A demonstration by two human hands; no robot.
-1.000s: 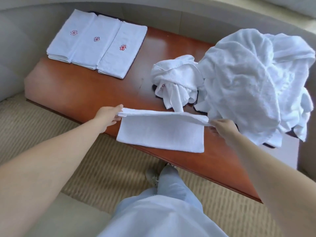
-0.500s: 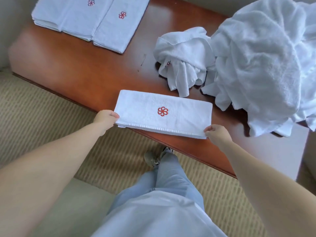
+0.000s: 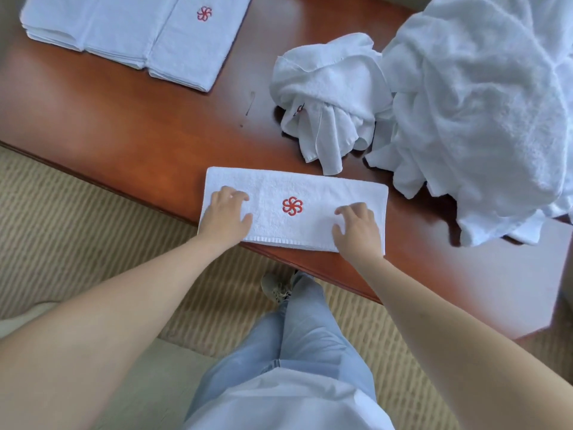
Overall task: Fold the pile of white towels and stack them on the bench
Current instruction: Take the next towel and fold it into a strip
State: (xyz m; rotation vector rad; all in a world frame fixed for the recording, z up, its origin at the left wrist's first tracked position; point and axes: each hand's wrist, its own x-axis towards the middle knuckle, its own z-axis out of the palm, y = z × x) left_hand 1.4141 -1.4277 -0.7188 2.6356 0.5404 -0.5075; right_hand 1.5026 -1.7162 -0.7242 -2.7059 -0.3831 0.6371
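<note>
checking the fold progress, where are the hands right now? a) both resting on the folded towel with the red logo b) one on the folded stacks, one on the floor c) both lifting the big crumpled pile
a: the left hand and right hand both rest on the folded towel, either side of its red logo.

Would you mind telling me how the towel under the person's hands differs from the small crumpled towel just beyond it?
The folded towel lies flat as a neat rectangle; the crumpled towel is bunched in a heap with ends hanging loose.

The folded towel shows its whole red flower emblem on top; the crumpled towel shows only a sliver of red.

The left hand and right hand press the folded towel; nothing touches the crumpled one.

Both are white and lie on the wooden bench.
</note>
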